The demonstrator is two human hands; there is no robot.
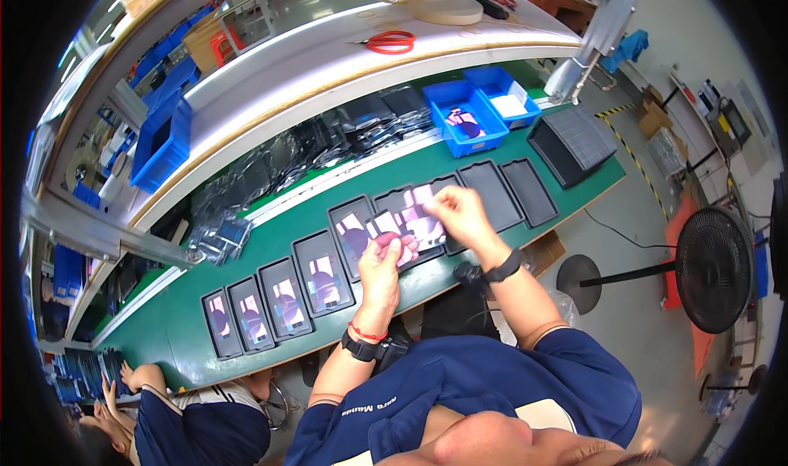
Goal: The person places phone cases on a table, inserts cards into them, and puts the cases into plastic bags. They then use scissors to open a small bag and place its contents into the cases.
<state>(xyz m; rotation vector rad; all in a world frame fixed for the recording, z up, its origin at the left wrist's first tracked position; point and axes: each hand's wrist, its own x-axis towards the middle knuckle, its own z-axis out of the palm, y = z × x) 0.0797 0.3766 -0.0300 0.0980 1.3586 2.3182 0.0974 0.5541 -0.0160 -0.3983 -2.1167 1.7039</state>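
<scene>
My left hand [384,262] grips a small stack of pink-and-purple cards [394,230] over the green bench. My right hand [460,212] pinches one card [423,197] from the stack's top and holds it above a black tray [427,220]. A row of black trays runs along the bench: those to the left [322,273] each hold a card, the two at the right end [529,191] hold none.
Two blue bins [464,121] and a pile of dark bags [361,125] sit behind the trays. A stack of black trays [574,142] stands at the bench's right end. Red scissors [390,41] lie on the upper shelf. Another person [176,421] works at lower left. A floor fan [710,269] stands right.
</scene>
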